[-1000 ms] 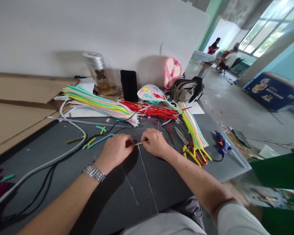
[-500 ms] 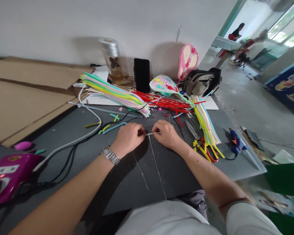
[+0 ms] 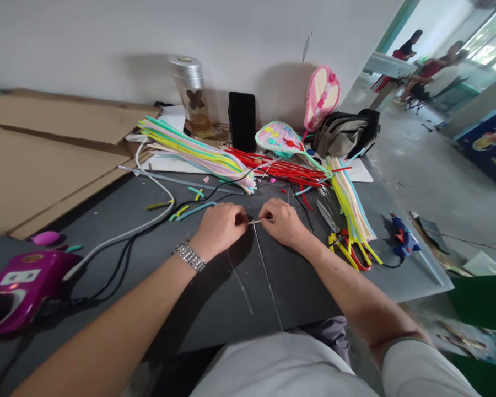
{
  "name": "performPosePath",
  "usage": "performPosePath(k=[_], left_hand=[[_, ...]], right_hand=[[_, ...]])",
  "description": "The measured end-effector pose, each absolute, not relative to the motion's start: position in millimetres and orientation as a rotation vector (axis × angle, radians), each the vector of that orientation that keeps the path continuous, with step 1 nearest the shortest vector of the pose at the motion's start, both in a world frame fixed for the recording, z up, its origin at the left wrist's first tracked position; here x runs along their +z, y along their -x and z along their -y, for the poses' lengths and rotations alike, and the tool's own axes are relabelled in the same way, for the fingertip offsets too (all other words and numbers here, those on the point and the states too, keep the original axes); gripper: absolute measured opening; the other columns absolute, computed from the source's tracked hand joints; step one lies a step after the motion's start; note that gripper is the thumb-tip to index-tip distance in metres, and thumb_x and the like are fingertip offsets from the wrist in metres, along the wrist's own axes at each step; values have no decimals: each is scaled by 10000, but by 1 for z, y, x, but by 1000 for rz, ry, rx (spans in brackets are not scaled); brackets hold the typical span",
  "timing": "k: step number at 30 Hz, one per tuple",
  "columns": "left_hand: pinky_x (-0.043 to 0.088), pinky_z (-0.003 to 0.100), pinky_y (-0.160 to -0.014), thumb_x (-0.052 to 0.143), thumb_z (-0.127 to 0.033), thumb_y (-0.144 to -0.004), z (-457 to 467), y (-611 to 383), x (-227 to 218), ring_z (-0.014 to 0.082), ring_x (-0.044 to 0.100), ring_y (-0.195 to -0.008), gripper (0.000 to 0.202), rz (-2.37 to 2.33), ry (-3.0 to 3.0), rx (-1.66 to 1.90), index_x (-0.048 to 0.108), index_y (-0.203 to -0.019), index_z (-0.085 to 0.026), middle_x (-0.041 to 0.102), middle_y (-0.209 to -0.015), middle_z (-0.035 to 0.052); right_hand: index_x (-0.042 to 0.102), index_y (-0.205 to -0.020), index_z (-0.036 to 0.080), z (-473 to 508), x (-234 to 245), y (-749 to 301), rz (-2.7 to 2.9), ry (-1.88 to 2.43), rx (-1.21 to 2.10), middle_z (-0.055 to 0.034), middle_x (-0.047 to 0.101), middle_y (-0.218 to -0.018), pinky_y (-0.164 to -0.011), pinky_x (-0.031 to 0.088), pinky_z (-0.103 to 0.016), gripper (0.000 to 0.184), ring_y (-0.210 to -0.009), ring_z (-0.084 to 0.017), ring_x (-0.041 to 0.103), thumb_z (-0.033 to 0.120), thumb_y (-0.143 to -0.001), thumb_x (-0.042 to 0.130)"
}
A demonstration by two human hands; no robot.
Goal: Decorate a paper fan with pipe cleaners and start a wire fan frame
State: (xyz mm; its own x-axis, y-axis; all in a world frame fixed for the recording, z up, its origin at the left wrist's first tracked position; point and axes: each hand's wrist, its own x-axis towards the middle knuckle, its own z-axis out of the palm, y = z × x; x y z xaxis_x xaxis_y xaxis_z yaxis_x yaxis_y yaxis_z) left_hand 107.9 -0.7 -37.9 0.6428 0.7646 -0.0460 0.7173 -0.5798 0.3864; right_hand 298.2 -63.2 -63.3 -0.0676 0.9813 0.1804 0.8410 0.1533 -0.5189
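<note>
A short, thin pale strip stretches level between my two hands, just above the dark table. My left hand, with a metal watch on its wrist, pinches the strip's left end. At the other end, the thumb and fingers of my right hand are closed on it. From the strip's middle a long thin wire runs down toward my body, touching it at the centre. A second thin wire lies in the shadow below my left hand. My fingertips hide both ends of the strip.
Behind my hands lie bundles of pastel pipe cleaners and red pipe cleaners. Scissors and a blue glue gun lie right. A magenta power socket with cables is left. A phone and bottle stand behind.
The view has shifted slightly. Both hands keep their pinch on the pale strip, and a bit more of it shows between them.
</note>
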Motion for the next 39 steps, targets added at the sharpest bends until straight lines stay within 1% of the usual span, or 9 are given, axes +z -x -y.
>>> performPosePath(k=[4, 9, 15, 21, 28, 39], left_hand=[[498, 339, -796, 658, -204, -883, 2, -108, -37, 271, 724, -929, 140, -1182, -2483, 163, 792, -917, -189, 797, -958, 102], [497, 357, -822, 660, -216, -883, 2, -108, -37, 273, 717, -944, 139, -1176, -2466, 171, 792, -914, -185, 798, -952, 96], [489, 344, -783, 652, -224, -882, 2, -109, -37, 261, 720, -919, 155, -1185, -2468, 192, 795, -921, -180, 805, -947, 102], [484, 365, -784, 646, -229, -892, 2, -110, -37, 281, 725, -938, 166, -1201, -2471, 176, 798, -929, -177, 805, -965, 103], [482, 348, -758, 668, -223, -876, 2, -110, -39, 263, 721, -889, 135, -1194, -2482, 219, 795, -883, -180, 802, -916, 101], [494, 361, -781, 669, -214, -877, 2, -110, -41, 271, 720, -900, 128, -1204, -2481, 207, 792, -883, -180, 795, -919, 102]], right_hand=[[622, -798, 208, 64, -62, -300, 1926, 1684, 419, -31, 644, -838, -789, 426, -297, 157, -836, -188, 597, 56, -802, 586], [623, -792, 212, 63, -64, -302, 1936, 1677, 421, -35, 658, -840, -807, 434, -309, 147, -864, -201, 605, 66, -790, 601], [632, -790, 209, 63, -63, -300, 1955, 1691, 403, -41, 664, -846, -810, 432, -315, 137, -863, -204, 609, 74, -800, 608], [639, -798, 208, 63, -62, -299, 1975, 1704, 395, -50, 665, -862, -820, 436, -320, 146, -869, -209, 610, 69, -803, 595], [644, -793, 208, 64, -59, -299, 1995, 1712, 408, -52, 661, -860, -824, 432, -323, 159, -882, -215, 606, 63, -805, 579], [646, -793, 208, 63, -62, -299, 1998, 1705, 386, -47, 660, -852, -817, 425, -322, 159, -882, -216, 605, 60, -798, 589]])
